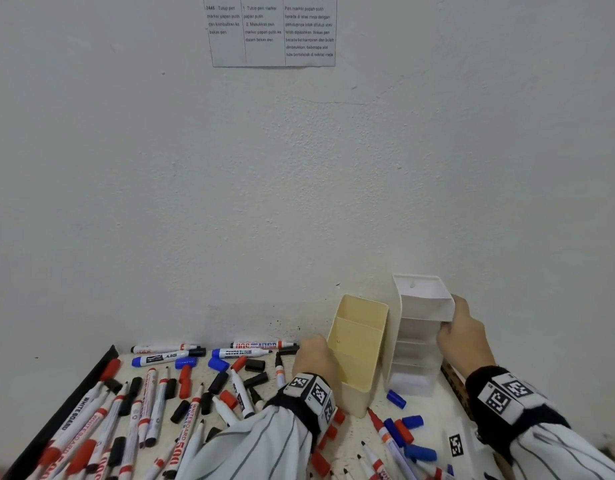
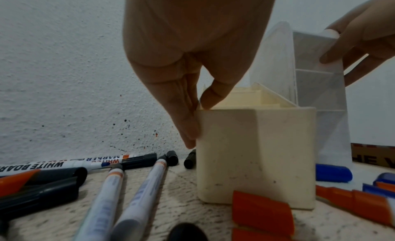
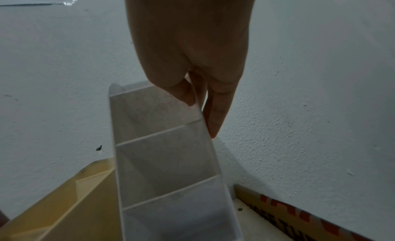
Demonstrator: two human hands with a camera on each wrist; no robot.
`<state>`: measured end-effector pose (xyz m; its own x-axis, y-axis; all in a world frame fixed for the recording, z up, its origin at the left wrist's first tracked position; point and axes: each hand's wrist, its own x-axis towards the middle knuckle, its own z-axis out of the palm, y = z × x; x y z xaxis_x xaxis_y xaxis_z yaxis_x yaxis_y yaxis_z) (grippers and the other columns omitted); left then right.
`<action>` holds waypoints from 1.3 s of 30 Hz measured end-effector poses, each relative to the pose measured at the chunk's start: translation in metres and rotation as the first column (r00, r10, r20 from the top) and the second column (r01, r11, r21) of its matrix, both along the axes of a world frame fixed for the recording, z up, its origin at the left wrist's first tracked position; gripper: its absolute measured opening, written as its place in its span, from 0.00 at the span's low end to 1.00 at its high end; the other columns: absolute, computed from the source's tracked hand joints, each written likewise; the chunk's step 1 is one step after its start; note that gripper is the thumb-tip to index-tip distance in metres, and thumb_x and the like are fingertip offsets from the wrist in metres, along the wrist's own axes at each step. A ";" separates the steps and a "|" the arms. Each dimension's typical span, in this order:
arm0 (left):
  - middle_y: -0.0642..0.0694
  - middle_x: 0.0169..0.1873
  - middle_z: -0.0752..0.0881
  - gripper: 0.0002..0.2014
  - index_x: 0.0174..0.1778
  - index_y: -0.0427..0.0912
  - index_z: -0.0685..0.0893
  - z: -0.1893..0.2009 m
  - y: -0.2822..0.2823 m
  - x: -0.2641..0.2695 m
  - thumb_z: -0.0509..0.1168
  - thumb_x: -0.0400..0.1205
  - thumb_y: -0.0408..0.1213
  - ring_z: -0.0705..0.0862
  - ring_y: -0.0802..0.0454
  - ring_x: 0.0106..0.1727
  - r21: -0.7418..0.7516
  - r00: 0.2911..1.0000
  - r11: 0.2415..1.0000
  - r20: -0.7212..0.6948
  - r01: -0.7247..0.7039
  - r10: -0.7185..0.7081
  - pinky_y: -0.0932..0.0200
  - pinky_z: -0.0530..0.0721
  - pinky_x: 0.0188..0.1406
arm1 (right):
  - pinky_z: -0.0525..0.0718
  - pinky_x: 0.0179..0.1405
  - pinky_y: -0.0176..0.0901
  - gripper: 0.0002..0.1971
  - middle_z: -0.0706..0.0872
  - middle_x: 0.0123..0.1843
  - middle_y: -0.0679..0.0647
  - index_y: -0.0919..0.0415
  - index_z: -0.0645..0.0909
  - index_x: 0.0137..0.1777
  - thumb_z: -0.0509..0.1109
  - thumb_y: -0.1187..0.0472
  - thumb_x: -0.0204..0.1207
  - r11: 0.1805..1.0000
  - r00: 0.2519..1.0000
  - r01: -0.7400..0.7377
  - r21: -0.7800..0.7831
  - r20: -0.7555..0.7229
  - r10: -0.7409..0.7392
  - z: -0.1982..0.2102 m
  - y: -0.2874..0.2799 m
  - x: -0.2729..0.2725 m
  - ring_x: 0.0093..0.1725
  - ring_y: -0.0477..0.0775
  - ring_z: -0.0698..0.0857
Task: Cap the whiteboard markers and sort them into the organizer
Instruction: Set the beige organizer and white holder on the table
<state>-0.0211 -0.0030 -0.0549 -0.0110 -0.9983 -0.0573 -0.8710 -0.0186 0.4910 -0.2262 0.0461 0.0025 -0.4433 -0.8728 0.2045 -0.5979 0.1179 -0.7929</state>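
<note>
Here cream organizer (image 1: pixel 356 355) upright, long axis toward wall; left hand (image 1: pixel 314 355) pinching rim.

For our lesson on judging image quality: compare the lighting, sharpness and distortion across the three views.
Head view: bright, even light, mostly sharp; the wide lens bends the table edge and the markers blur toward the bottom. Left wrist view: dimmer, the left hand soft, the cream organizer fairly clear. Right wrist view: darkest, the right hand underexposed, the white organizer grey and stretched.
</note>
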 end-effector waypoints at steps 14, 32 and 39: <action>0.38 0.54 0.85 0.11 0.55 0.34 0.82 0.000 0.006 -0.010 0.55 0.84 0.29 0.85 0.45 0.56 -0.001 0.999 1.000 0.030 -0.011 0.011 0.57 0.83 0.54 | 0.74 0.44 0.43 0.19 0.79 0.46 0.58 0.61 0.70 0.70 0.55 0.72 0.80 0.997 0.998 -0.070 -0.008 -0.005 0.070 -0.002 0.019 -0.009 0.45 0.58 0.78; 0.41 0.51 0.86 0.09 0.52 0.36 0.83 -0.008 0.010 -0.017 0.59 0.82 0.31 0.85 0.46 0.52 -0.051 0.993 0.992 -0.049 -0.115 0.112 0.54 0.85 0.53 | 0.64 0.77 0.56 0.66 0.56 0.82 0.59 0.48 0.37 0.82 0.85 0.55 0.56 0.990 0.982 -0.084 -0.115 0.162 0.102 -0.029 0.015 0.012 0.79 0.60 0.62; 0.44 0.50 0.87 0.09 0.54 0.41 0.84 -0.015 0.012 -0.015 0.60 0.82 0.35 0.85 0.50 0.50 -0.128 0.972 0.980 -0.196 -0.154 0.127 0.60 0.83 0.50 | 0.79 0.65 0.53 0.55 0.71 0.69 0.61 0.58 0.51 0.78 0.85 0.62 0.57 0.991 0.955 -0.028 -0.130 0.290 0.065 -0.032 -0.008 0.012 0.65 0.60 0.75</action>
